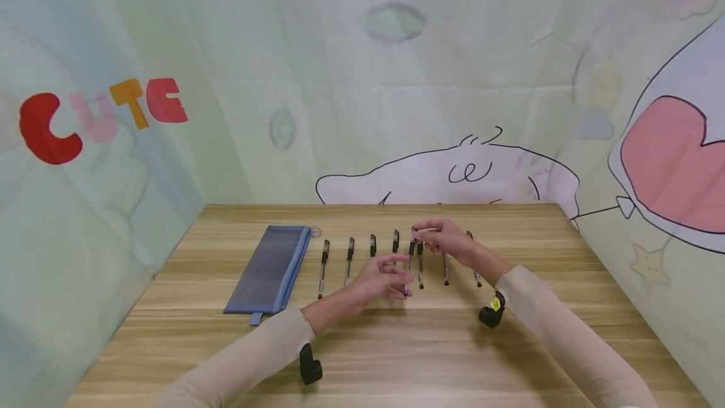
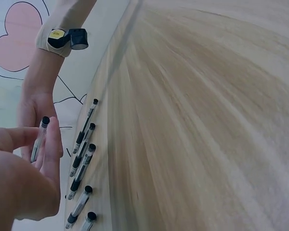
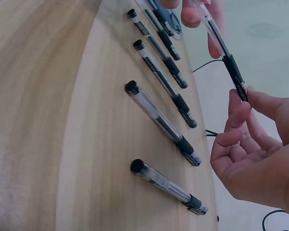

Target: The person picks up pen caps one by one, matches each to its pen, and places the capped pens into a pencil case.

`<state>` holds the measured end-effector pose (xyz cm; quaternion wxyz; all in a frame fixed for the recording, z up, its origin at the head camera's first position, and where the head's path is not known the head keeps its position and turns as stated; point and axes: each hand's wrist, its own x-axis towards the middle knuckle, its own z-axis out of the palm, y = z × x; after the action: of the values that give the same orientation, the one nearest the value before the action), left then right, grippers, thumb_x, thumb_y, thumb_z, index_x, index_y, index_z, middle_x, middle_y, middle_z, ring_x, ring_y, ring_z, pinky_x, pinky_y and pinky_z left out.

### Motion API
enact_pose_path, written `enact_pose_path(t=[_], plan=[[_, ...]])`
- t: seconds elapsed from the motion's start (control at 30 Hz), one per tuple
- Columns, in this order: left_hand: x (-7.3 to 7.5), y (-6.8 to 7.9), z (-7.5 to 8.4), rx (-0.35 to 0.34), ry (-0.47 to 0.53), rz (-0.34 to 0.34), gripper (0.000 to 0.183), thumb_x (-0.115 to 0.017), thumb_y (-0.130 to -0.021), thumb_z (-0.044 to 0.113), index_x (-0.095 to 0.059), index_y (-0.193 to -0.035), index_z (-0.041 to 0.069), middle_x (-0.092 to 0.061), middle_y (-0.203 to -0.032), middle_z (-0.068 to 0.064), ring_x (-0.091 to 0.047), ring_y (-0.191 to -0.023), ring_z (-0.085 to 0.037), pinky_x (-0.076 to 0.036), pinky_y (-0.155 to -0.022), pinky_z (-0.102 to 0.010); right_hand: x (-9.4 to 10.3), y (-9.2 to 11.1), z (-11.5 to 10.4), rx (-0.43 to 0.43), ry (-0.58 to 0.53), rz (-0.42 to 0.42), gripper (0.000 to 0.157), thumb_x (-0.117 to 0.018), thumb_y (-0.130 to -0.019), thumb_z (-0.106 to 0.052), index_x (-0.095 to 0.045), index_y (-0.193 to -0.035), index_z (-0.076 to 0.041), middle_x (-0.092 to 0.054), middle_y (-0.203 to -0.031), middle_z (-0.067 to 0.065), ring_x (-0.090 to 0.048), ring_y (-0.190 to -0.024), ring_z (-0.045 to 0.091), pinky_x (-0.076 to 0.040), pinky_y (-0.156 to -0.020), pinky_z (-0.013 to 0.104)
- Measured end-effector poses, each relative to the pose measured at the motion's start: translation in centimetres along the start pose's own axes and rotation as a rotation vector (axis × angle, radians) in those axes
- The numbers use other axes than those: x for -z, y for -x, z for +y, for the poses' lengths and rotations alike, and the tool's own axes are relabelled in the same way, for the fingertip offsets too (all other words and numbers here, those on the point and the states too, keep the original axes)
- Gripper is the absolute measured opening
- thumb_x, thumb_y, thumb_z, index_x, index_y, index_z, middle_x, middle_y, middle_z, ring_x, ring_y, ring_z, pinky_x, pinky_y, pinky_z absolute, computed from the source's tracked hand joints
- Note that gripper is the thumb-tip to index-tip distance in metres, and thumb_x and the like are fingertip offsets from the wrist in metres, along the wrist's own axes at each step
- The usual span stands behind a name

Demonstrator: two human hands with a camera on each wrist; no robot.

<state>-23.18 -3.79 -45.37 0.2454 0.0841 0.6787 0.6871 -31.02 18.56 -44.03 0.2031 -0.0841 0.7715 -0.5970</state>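
Observation:
Both hands hold one clear-barrelled pen (image 1: 409,263) with a black cap, slanted above the table. My right hand (image 1: 447,239) pinches its capped end between thumb and fingertips, seen closely in the right wrist view. At the opposite end, the left hand (image 1: 376,279) has thumb and fingers on either side of the barrel; the black end plug (image 2: 45,120) sticks up between them in the left wrist view. Beneath and beside the hands, several matching pens lie in a spaced row, among them one pen (image 1: 420,269) just right of the held one and another pen (image 1: 445,269) farther right.
A blue mesh zip pouch (image 1: 263,272) lies left of the row, with a small ring (image 1: 316,232) at its upper corner. The wooden table (image 1: 396,357) meets a printed cloth backdrop (image 1: 351,112) at its far edge. A black wrist camera (image 1: 491,310) hangs below the right sleeve.

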Motion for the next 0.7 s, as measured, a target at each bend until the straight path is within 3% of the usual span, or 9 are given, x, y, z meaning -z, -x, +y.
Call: enact_pose_path(t=[0.2, 0.33, 0.53, 0.7], plan=[[-0.3, 0.1, 0.2, 0.009, -0.003, 0.039, 0.055, -0.071, -0.092, 0.001, -0.054, -0.144, -0.002, -0.073, -0.098, -0.011, -0.074, -0.071, -0.015, -0.067, -0.073, -0.034, -0.6, 0.1, 0.2, -0.031, 0.007, 0.031, 0.047, -0.065, -0.101, -0.019, -0.052, -0.139, 0.006, -0.069, -0.094, -0.007, -0.049, -0.072, 0.009, -0.044, -0.066, 0.022], [-0.3, 0.1, 0.1, 0.022, -0.003, 0.051, 0.054, -0.071, -0.09, -0.001, -0.056, -0.141, -0.002, -0.072, -0.095, -0.007, -0.073, -0.067, -0.014, -0.067, -0.071, -0.034, -0.9, 0.3, 0.0, -0.046, -0.001, 0.048, 0.04, -0.066, -0.101, -0.018, -0.057, -0.133, 0.003, -0.069, -0.096, -0.006, -0.053, -0.078, 0.011, -0.05, -0.076, 0.025], [-0.1, -0.1, 0.5, 0.039, 0.005, 0.045, 0.054, -0.07, -0.09, -0.002, -0.054, -0.142, -0.004, -0.073, -0.106, -0.02, -0.074, -0.068, -0.015, -0.067, -0.072, -0.034, -1.2, 0.5, -0.6, -0.075, 0.04, 0.067, 0.035, -0.066, -0.101, -0.021, -0.06, -0.129, -0.001, -0.069, -0.1, -0.002, -0.057, -0.091, 0.017, -0.051, -0.083, 0.028], [0.1, -0.3, 0.8, 0.03, 0.028, 0.03, 0.054, -0.071, -0.092, -0.002, -0.054, -0.143, -0.003, -0.073, -0.113, -0.025, -0.077, -0.076, -0.02, -0.067, -0.072, -0.03, -1.1, 0.4, -0.9, -0.041, -0.006, 0.058, 0.038, -0.063, -0.103, -0.019, -0.057, -0.134, 0.002, -0.068, -0.094, -0.005, -0.048, -0.072, 0.008, -0.044, -0.069, 0.023]])
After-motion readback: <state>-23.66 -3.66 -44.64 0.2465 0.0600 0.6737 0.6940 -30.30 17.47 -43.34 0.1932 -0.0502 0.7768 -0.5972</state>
